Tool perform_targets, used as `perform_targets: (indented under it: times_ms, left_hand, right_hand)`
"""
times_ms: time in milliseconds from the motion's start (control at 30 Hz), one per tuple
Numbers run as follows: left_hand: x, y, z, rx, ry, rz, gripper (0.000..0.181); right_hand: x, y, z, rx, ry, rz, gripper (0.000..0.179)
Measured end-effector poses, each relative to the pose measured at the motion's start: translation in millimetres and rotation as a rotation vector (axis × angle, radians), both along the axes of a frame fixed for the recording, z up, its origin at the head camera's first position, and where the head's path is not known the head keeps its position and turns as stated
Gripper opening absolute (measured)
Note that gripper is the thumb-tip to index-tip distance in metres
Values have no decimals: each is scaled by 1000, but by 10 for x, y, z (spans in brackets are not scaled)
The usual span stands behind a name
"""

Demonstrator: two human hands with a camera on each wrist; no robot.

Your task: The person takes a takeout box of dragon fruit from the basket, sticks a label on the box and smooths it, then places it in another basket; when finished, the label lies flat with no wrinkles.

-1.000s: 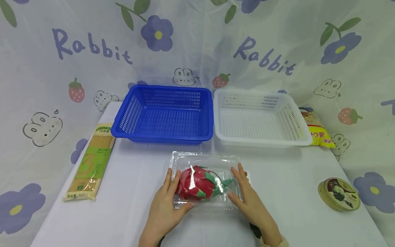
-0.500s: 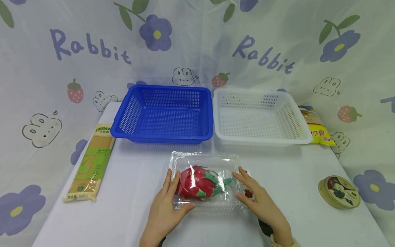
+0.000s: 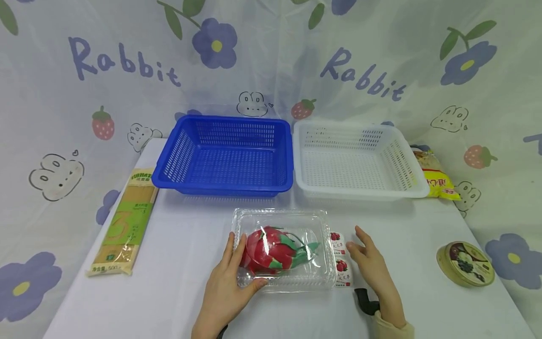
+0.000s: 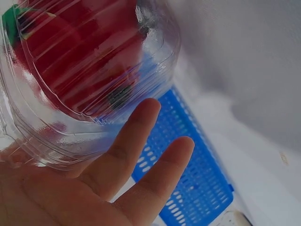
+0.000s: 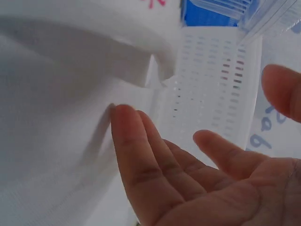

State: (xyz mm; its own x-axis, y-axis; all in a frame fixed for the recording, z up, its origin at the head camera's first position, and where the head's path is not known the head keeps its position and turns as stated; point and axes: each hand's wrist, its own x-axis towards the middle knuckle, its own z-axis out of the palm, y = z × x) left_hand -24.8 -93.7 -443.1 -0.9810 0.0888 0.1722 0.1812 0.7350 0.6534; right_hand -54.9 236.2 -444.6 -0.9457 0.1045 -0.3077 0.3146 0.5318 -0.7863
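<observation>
A clear plastic clamshell box (image 3: 292, 285) stands at the front middle of the table with a red dragon fruit (image 3: 271, 249) with green tips inside. My left hand (image 3: 228, 282) rests against the box's left side, fingers straight, thumb along its front edge. In the left wrist view two fingertips of the left hand (image 4: 136, 155) lie beside the box wall. To the right of the box lie white label stickers (image 3: 343, 270) with red fruit prints, partly covered by the box. My right hand (image 3: 372, 263) hovers just right of the labels, its fingers loosely bent, holding nothing.
A blue basket (image 3: 222, 192) and a white basket (image 3: 364, 194) stand side by side at the back. A spaghetti pack (image 3: 127, 223) lies left, a yellow bag (image 3: 440, 183) is behind the white basket's right side, and a round tin (image 3: 466, 265) sits at the right.
My right hand has left the right side of the box and moved right, uncovering the label stickers. The left hand and the box have stayed in place.
</observation>
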Motion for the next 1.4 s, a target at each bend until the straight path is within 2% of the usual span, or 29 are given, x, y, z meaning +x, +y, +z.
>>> perform_targets:
  times_ms: [167,433,600,933,1167,1333,1400]
  left_hand:
    - [4,-1,6,3,0,1,101]
    - [1,6,19,6,-15,0,100]
    - [3,15,11,15,-13,4,99]
    - [-2,56,-34,51,80,-4,97]
    - [-3,59,-39,103,126,-16,90]
    - [-5,60,-27,163,124,4,76]
    - [-12,65,-17,180,147,19,70]
  right_hand:
    - [-59,12,-48,-71,-12,-46,63]
    - [-99,8,-101,-86,-44,-81,64]
    - [-100,18,-119,-86,-44,-66,68]
    - [-74,-2,-128,-92,-37,-56,61]
    - [-56,24,-25,-14,-3,-127,57]
    - [-30,12,104,-10,51,-204,55]
    - [-13,-10,164,-25,86,-246,54]
